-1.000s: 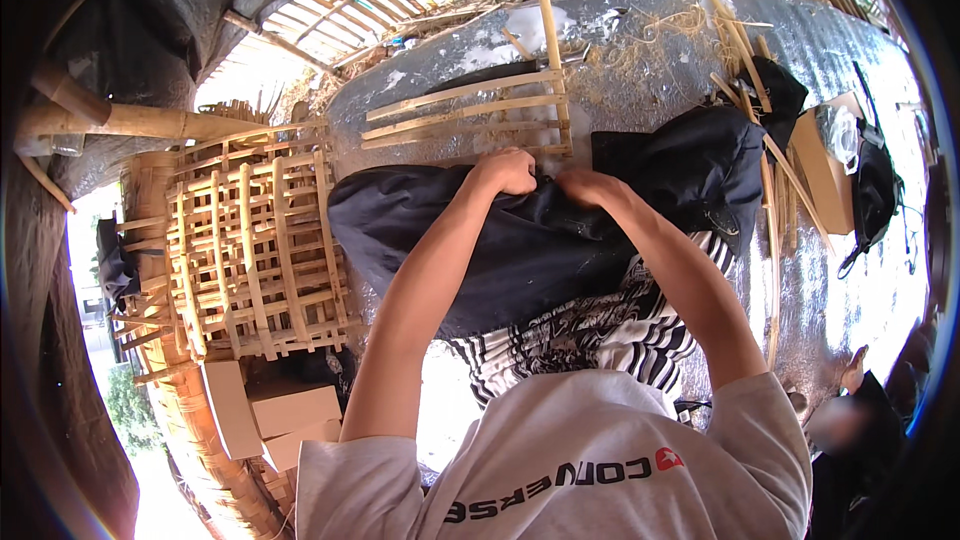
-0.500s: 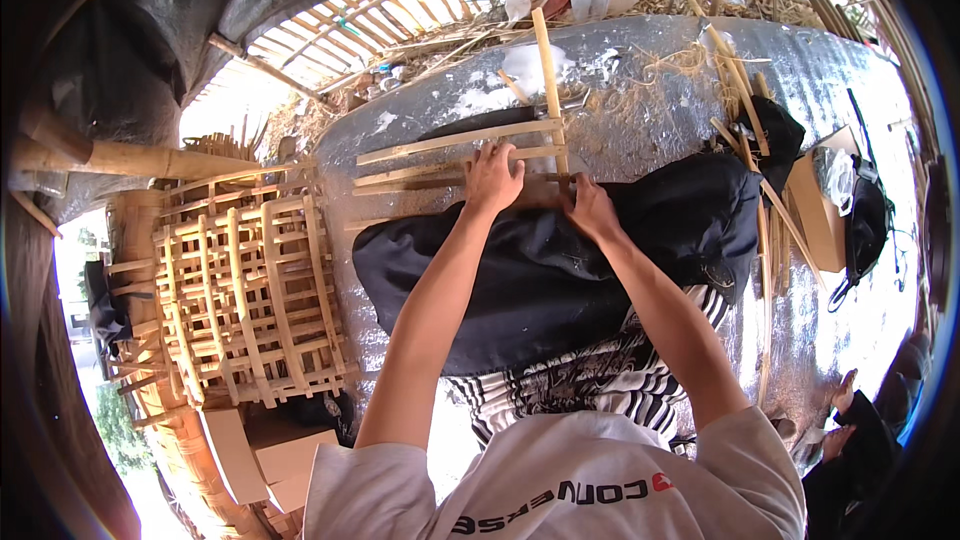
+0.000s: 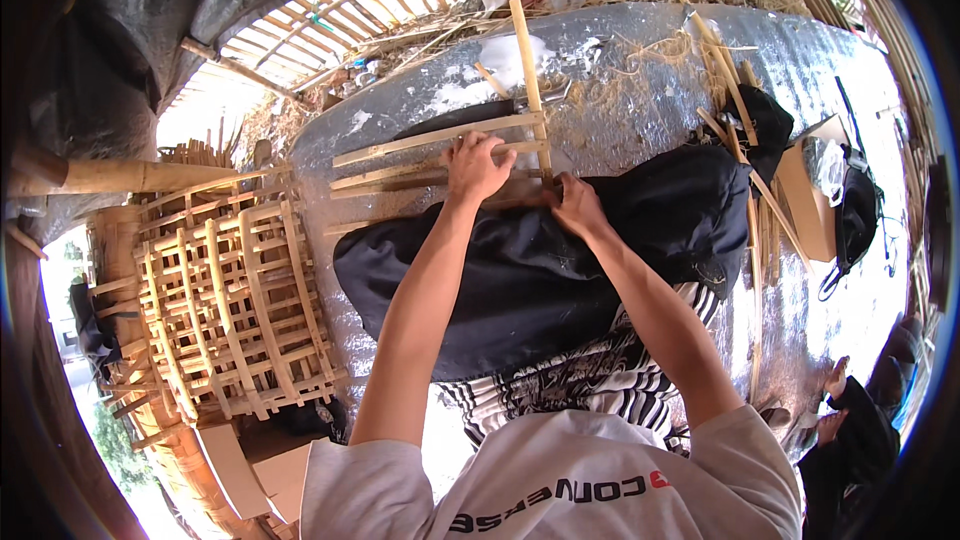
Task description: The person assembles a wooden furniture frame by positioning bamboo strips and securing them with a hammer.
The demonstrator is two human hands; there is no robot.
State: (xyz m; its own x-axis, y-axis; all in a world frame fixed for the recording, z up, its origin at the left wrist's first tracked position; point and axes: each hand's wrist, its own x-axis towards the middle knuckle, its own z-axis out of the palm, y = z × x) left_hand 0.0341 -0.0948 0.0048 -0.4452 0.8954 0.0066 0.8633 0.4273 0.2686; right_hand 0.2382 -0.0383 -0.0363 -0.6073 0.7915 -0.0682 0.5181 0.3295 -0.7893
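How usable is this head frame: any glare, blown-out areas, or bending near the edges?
Head view: strong fisheye, with the stacked bamboo lattice frames bowing toward the rim and black corners; sunlight blows out the lower left and glares off the silvery foil table sheet; the left hand and right hand on the bamboo slats stay sharp.

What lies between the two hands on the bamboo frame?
In the head view, only a short stretch of the bamboo frame's slats separates the left hand from the right hand, with the black cloth's edge just below.

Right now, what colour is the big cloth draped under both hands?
Black, plain: the large black cloth shows best in the head view.
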